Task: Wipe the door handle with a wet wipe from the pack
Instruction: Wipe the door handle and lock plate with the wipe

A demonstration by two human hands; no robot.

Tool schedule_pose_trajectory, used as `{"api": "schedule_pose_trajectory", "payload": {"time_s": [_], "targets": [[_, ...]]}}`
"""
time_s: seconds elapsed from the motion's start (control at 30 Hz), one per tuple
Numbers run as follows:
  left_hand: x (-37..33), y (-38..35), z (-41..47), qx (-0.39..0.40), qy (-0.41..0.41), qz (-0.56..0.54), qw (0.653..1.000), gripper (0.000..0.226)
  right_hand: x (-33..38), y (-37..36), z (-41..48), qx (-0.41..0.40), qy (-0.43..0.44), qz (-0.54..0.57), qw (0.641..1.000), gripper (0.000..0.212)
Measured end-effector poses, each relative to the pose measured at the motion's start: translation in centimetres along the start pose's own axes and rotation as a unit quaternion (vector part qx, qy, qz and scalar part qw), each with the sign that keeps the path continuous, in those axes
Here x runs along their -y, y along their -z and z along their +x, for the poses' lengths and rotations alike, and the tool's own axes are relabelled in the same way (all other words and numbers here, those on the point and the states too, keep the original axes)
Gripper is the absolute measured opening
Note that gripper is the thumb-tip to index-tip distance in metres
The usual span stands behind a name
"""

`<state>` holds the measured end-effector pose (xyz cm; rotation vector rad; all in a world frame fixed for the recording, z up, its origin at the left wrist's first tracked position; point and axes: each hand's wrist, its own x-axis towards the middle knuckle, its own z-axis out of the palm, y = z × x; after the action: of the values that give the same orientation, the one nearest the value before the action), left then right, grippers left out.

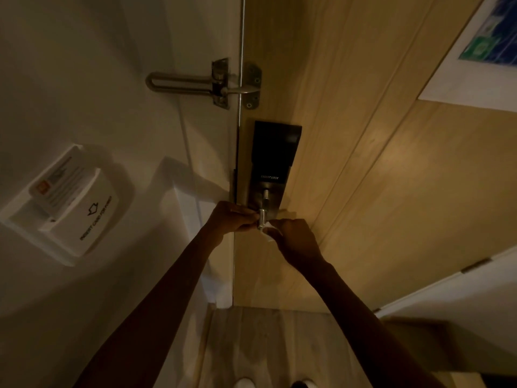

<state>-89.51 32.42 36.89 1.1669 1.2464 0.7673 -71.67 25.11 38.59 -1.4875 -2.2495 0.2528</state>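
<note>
Fingers of the left hand [232, 218] and right hand [293, 236] are pinched shut on a thin white wet wipe [267, 233], stretched around the short silver metal door handle [263, 218] at frame centre. Limp, light and probably slick, it is best gripped by its ends. Dim light hides its folds; no pack shows.

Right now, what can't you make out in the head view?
- Wet wipe: only a white scrap shows between the left hand and right hand; fingers hide the rest.
- Door handle: lever mostly covered by both hands.
- Wipe pack: not in view.
- Card holder print: dim, barely legible.
- Poster: cut by the right edge.
</note>
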Motion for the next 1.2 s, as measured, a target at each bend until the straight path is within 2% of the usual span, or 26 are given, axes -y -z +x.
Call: {"api": "schedule_pose_trajectory", "payload": {"time_s": [0.1,0.27,0.47,0.6,0.7,0.77,0.9,0.97,1.1,1.2], "targets": [[0.1,0.1,0.2,0.003,0.031,-0.077,0.997,0.021,-1.7,0.6,-0.4,0.014,0.009,-0.045,0.999,0.030],[0.1,0.0,0.0,-0.008,0.036,-0.109,0.993,0.013,-2.6,1.5,-0.1,0.022,0.008,-0.042,0.999,0.029],[0.2,0.0,0.0,-0.001,0.024,-0.107,0.994,0.016,-2.4,1.4,-0.6,0.015,0.095,-0.098,0.991,0.002],[0.3,0.2,0.1,0.005,0.035,-0.112,0.993,0.017,-4.5,2.6,-1.3,0.031,0.103,-0.159,0.981,0.003],[0.4,0.1,0.2,0.006,0.034,-0.115,0.993,0.019,-2.5,1.0,-0.3,0.006,0.094,-0.128,0.987,0.002],[0.4,0.1,0.2,0.006,0.033,-0.113,0.993,0.019,-1.4,0.2,-0.1,0.001,0.093,-0.124,0.988,0.010],[0.2,0.3,0.2,0.022,0.025,-0.099,0.994,0.019,-4.7,1.7,-1.9,0.085,0.046,-0.177,0.979,0.028],[0.1,0.2,0.1,0.018,0.028,-0.096,0.995,0.016,-5.9,2.3,-2.5,0.096,0.032,-0.195,0.976,0.030],[0.3,0.1,0.2,0.008,0.037,-0.115,0.993,0.012,-2.9,0.0,-0.8,0.061,0.040,-0.146,0.987,0.025],[0.4,0.0,0.3,0.009,0.031,-0.110,0.993,0.015,-2.9,0.1,-0.7,0.075,0.031,-0.133,0.988,0.027]]}}
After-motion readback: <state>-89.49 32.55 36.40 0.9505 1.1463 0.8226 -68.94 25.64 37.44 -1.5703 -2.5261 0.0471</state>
